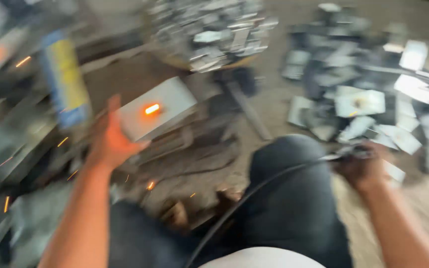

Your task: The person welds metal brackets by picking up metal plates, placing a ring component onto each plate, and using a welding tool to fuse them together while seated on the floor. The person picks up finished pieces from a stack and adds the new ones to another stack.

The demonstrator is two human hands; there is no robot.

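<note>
The picture is blurred by motion. My left hand [109,136] holds a pale grey metal plate [157,106] by its near left edge; a spot on the plate glows orange. My right hand [361,166] is closed around a dark tool handle [348,154] with a black cable [254,196] that runs back across my dark-trousered knee [294,198]. Orange sparks lie scattered low on the left.
A heap of cut metal plates [358,99] covers the ground at the right. Another pile of small metal pieces [214,30] sits at the top centre. A blue and yellow object [65,79] stands at the left among dark metal bars.
</note>
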